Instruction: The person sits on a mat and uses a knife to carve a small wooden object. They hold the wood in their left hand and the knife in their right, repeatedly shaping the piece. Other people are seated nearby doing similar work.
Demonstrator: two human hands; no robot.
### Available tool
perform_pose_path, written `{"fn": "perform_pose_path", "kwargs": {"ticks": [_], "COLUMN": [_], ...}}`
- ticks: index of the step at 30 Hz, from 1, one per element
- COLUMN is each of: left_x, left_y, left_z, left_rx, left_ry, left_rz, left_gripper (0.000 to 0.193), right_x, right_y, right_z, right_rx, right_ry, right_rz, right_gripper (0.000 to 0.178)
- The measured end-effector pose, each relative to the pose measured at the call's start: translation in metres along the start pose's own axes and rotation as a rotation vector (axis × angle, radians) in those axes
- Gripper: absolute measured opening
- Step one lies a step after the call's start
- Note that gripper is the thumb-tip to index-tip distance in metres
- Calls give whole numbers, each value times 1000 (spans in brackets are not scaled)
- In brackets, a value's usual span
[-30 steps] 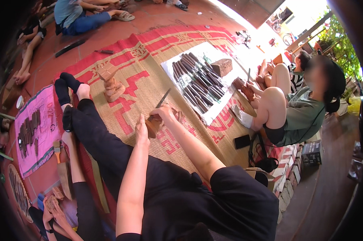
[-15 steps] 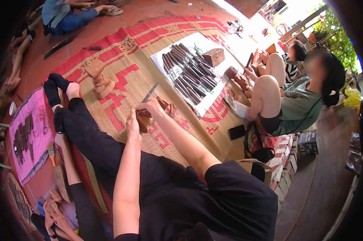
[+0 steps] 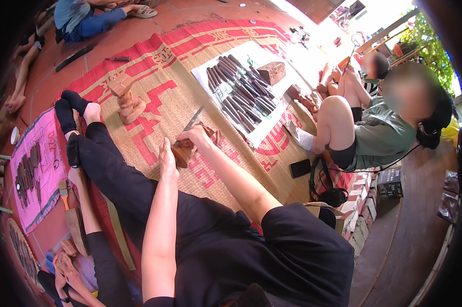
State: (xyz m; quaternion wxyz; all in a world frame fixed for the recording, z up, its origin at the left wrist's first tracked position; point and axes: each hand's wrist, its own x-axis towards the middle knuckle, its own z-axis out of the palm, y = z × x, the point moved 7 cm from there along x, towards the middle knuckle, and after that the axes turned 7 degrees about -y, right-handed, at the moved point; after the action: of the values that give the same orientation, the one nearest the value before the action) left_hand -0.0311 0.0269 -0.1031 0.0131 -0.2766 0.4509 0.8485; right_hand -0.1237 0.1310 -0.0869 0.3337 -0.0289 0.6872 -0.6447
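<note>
Over the woven mat, my right hand point(image 3: 194, 136) is closed on a hand tool with a narrow grey metal blade point(image 3: 193, 119). Its blade sticks out beyond the fingers, up and to the right; the handle is hidden. My left hand point(image 3: 167, 159) grips the near side of a reddish-brown carved wooden piece point(image 3: 180, 156), thumb and fingers upright against it. The piece is partly covered by both hands, so its full shape cannot be made out. Farther left stands a pale carved wooden figure point(image 3: 131, 106) with a block-shaped top.
Several dark-handled tools point(image 3: 246, 97) lie on a white cloth, beside a brown wooden block point(image 3: 272, 73). A phone point(image 3: 300, 168) rests on the mat point(image 3: 190, 66). Co-workers sit at the right, far left and lower left. A pink cloth point(image 3: 46, 174) holds more tools.
My hands stay at the wooden piece; the tool and right hand have shifted only slightly. The co-worker at the right has changed posture, with an arm now raised toward the far side.
</note>
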Motion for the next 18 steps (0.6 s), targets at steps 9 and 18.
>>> {"fn": "perform_pose_path", "kwargs": {"ticks": [9, 18], "left_x": [-24, -3], "left_y": [21, 2], "left_z": [17, 2], "left_rx": [-15, 19], "left_ry": [83, 45], "left_rz": [-22, -7], "left_gripper": [61, 65], "right_x": [-4, -6], "right_y": [-8, -7], "right_z": [0, 0], "right_rx": [34, 34], "right_ry": [5, -1], "right_rz": [-78, 2], "right_gripper": [17, 15]}}
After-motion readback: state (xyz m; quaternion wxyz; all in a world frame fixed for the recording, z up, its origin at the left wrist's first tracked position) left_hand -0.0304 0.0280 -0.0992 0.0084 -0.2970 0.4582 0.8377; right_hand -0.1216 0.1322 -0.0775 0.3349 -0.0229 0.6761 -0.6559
